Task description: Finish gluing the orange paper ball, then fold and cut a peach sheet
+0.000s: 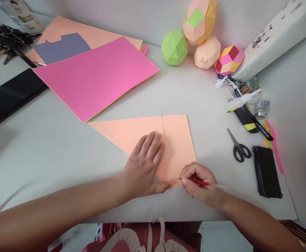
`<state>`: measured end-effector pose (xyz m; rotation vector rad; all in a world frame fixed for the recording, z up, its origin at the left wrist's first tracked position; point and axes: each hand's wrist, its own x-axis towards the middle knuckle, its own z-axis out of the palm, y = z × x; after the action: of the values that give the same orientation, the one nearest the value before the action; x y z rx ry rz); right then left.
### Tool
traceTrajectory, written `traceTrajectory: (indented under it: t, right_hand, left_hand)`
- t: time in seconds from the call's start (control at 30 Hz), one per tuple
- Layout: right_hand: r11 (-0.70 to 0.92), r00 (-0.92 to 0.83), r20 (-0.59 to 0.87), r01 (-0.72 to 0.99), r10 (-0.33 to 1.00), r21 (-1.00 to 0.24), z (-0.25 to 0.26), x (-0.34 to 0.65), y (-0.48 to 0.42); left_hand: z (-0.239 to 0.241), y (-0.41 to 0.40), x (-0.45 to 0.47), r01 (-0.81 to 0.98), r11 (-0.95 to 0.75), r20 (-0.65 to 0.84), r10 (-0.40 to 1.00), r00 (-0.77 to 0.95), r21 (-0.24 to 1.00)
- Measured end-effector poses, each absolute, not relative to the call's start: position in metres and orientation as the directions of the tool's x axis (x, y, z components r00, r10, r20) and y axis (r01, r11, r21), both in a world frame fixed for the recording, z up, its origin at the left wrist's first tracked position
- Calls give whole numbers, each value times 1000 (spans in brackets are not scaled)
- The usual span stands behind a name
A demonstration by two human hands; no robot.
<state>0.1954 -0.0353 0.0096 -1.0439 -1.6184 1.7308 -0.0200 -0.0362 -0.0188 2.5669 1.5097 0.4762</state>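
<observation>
A peach sheet of paper [179, 140], folded into a triangle with a strip showing on its right, lies in front of me. My left hand [145, 164] rests flat on the folded part, its thumb near the lower edge. In my right hand [201, 182] a thin red pen [200, 182] is pinched between thumb and fingers. The pen's tip points left, at the lower end of the strip. Whether the tip touches the paper I cannot tell.
Pink sheets [97, 77] lie behind on the left, beside a black device [13, 96]. Folded paper balls [174, 48] stand against the wall. Scissors [238, 147], a dark phone-like case [267, 171] and a glue bottle [243, 100] are on the right.
</observation>
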Motion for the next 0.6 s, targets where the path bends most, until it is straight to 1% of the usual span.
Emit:
traceTrajectory:
  t: [0.07,0.13,0.27,0.37,0.43,0.5,0.6]
  right_hand:
    - [-225,-540,-189,0,820,-974,8,197,-28]
    - [-262,-544,-196,-46,816,-964,7,199,-24]
    - [-261,-547,-201,-34,813,-965,6,198,-21]
    - [-267,-547,-226,5,806,-964,7,197,-22]
    - [-262,-547,-232,23,804,-965,8,195,-23]
    - [-250,-556,-221,25,801,-968,9,193,-23]
    - [-236,-574,-221,50,789,-971,10,190,-22]
  left_hand:
    - [-18,-36,-21,820,-499,214,866,453,281]
    - [-15,-36,-22,798,-522,241,851,466,301]
    - [-9,-33,-26,708,-576,370,814,448,410]
    - [-7,-29,-27,593,-618,476,782,402,516]
    - [-7,-27,-26,520,-645,521,762,384,560]
    - [-7,-26,-26,458,-679,559,733,387,574]
    - [-6,-27,-25,387,-748,620,663,418,539]
